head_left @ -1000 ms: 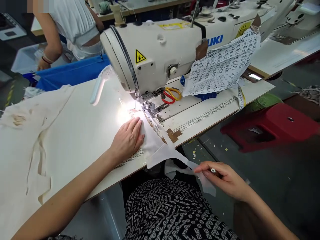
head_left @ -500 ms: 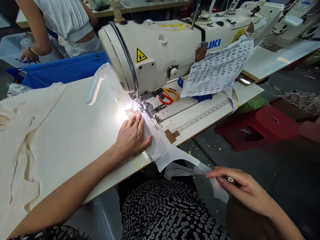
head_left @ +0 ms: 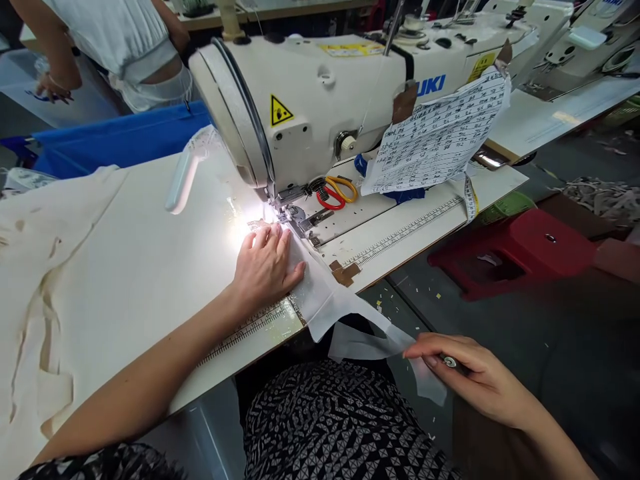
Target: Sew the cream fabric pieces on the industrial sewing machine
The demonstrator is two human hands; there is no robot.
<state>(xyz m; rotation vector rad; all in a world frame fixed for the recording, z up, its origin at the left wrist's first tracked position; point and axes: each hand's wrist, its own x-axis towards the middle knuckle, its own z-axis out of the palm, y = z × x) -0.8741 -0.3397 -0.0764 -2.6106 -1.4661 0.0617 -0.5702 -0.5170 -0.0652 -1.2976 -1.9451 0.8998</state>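
My left hand lies flat, fingers stretched out, on a strip of thin white fabric just in front of the lit presser foot of a sewing machine. From there the fabric runs off the table edge and hangs over my lap. At its lower right part, my right hand pinches the fabric between thumb and forefinger. A small dark tool with a round metal end also sits in my right hand; its kind is mostly hidden by the fingers.
Scissors with red and yellow handles lie behind the presser foot. A handwritten sheet hangs on the machine. Cream fabric covers the table's left side. A red stool stands right; another person works behind a blue cloth bin.
My right hand has moved slightly left, bringing the fabric's hanging end with it. My left hand stays almost in place on the fabric. The other person appears a little further left.
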